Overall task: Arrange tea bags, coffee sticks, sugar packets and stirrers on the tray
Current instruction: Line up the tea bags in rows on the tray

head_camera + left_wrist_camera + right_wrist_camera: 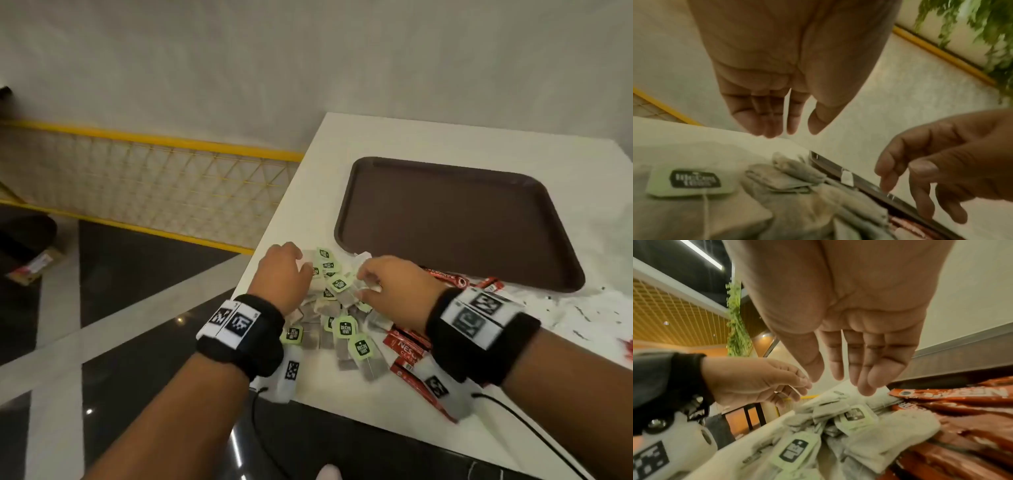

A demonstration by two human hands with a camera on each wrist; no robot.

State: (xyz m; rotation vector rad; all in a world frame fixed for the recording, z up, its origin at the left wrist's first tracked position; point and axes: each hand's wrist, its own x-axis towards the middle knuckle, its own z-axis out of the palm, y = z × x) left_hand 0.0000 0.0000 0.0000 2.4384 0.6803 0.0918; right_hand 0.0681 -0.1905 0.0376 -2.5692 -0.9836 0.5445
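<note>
A heap of tea bags with pale green tags lies near the white table's front left corner. Red coffee sticks spread out to its right. Behind them the brown tray has nothing on it. My left hand hovers over the heap's left side, and my right hand over its right side. From the left wrist, the left hand has straight fingers holding nothing above the tea bags. From the right wrist, the right hand is likewise bare above tea bags and coffee sticks.
The table's left edge runs close to my left hand, with dark floor and a yellow railing beyond. Dark specks and red scraps litter the table at right. A black cable trails over the front edge.
</note>
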